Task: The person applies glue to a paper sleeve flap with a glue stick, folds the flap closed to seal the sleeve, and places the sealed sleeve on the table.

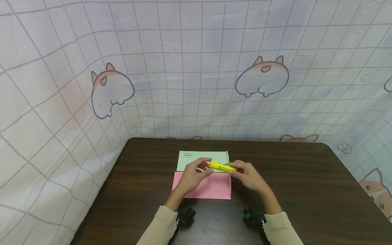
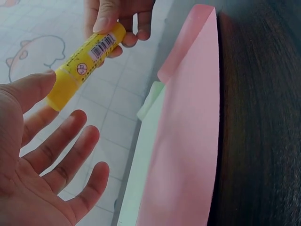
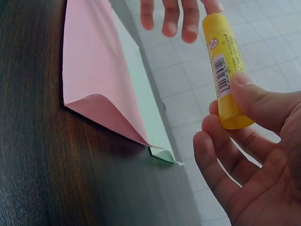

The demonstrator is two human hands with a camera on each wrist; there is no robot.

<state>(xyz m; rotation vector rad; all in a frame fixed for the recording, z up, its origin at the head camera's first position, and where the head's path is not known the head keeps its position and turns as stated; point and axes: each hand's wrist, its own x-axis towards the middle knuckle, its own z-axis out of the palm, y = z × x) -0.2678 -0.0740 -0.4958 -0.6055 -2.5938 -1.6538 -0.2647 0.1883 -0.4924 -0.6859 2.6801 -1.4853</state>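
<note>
A yellow glue stick (image 1: 222, 167) is held up over two envelopes, tilted between both hands. My right hand (image 1: 249, 177) pinches its base end between thumb and fingers, as the right wrist view shows. At its other end, the thumb and index finger of my left hand (image 1: 193, 176) lie on either side and pinch it lightly. The other left fingers (image 2: 87, 141) are spread apart from the stick. Below lies a pink envelope (image 1: 211, 187) with its flap (image 3: 110, 115) raised at the right side. Behind it lies a light green envelope (image 1: 202, 156), partly hidden by the left hand.
The dark brown wooden table (image 1: 291, 177) has its far edge against a white checked curtain (image 1: 190, 78) with cartoon dogs. Black wrist cameras (image 1: 186, 215) sit on both wrists, low over the table front.
</note>
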